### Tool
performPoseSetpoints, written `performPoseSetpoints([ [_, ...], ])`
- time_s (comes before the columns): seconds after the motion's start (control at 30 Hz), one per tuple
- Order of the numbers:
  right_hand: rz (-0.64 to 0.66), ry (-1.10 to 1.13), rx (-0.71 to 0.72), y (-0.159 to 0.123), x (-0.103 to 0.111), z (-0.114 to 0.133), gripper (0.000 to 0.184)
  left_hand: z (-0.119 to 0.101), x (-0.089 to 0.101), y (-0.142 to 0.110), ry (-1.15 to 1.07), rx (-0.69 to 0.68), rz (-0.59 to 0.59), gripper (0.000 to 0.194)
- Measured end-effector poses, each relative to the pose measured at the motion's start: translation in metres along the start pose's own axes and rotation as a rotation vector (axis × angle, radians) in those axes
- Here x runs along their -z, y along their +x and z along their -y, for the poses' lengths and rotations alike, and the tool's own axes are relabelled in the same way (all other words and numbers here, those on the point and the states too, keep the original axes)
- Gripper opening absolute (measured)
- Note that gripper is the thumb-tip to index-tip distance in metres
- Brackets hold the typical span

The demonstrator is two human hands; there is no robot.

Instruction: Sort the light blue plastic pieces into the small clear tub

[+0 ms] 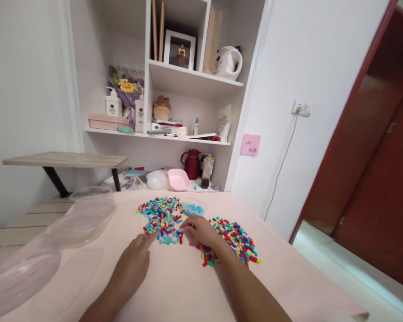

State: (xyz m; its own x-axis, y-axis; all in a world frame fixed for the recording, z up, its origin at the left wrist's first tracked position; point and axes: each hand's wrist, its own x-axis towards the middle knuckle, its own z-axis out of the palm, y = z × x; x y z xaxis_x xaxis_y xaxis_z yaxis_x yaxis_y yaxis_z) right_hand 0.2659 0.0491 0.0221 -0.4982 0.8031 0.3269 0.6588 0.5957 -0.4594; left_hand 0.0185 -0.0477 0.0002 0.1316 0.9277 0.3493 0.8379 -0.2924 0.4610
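Note:
Small coloured plastic bricks lie in a loose heap (159,207) on the pink tabletop, with a looser spread (168,235) nearer me. My left hand (134,259) reaches in from the left, its index finger stretched out to the edge of this spread and the other fingers bent. My right hand (198,229) is over the right side of the spread, fingers bent down and close together; whatever they pinch is too small to make out. Just beyond it stands a clear round bowl (194,208) holding light blue bricks. A second mixed heap (237,239) lies right of my right wrist, partly hidden by the forearm.
Clear plastic containers and lids (83,223) line the table's left side. Behind the table are a pink basin (179,180), a red jug (191,164) and a bottle (206,172), under a white shelf unit (191,76). A wooden bench (67,159) stands at left.

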Motion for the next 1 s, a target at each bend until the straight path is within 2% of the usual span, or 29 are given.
performPoseSetpoints([
  [0.07,0.010,-0.029,-0.030,0.000,-0.001,-0.001,0.023,-0.006,0.006,0.001,0.050,-0.022,0.092,0.052],
  [0.17,0.009,-0.056,-0.051,-0.001,-0.003,0.003,0.021,-0.014,0.013,0.007,0.022,0.024,0.144,0.049],
  [0.23,0.016,-0.063,-0.064,-0.003,-0.003,0.007,0.023,-0.020,0.013,0.011,-0.004,0.068,0.145,0.047],
  [0.3,0.035,-0.073,-0.085,-0.004,-0.003,0.011,0.033,-0.025,0.009,0.012,0.008,0.079,0.129,0.046],
  [0.37,0.061,-0.097,-0.096,-0.006,-0.003,0.013,0.046,-0.028,0.002,0.012,0.057,0.038,0.101,0.045],
  [0.43,0.087,-0.111,-0.088,-0.006,-0.002,0.013,0.049,-0.028,-0.006,0.010,0.107,-0.019,0.073,0.044],
  [0.63,0.162,0.043,-0.065,-0.008,0.006,0.000,0.017,-0.017,-0.012,0.011,0.019,-0.064,0.018,0.043],
  [0.73,0.179,0.115,-0.101,-0.012,0.014,-0.002,0.017,-0.014,-0.011,0.014,-0.036,-0.064,-0.001,0.042],
  [0.83,0.106,0.167,-0.091,-0.013,0.017,0.000,0.020,-0.013,-0.012,0.015,-0.089,-0.047,-0.019,0.039],
  [0.9,0.079,0.175,-0.054,-0.012,0.014,0.003,0.018,-0.012,-0.013,0.016,-0.127,-0.029,-0.030,0.037],
  [1.0,0.128,0.113,0.016,-0.007,0.004,0.005,0.014,-0.010,-0.015,0.017,-0.168,-0.011,-0.038,0.036],
])
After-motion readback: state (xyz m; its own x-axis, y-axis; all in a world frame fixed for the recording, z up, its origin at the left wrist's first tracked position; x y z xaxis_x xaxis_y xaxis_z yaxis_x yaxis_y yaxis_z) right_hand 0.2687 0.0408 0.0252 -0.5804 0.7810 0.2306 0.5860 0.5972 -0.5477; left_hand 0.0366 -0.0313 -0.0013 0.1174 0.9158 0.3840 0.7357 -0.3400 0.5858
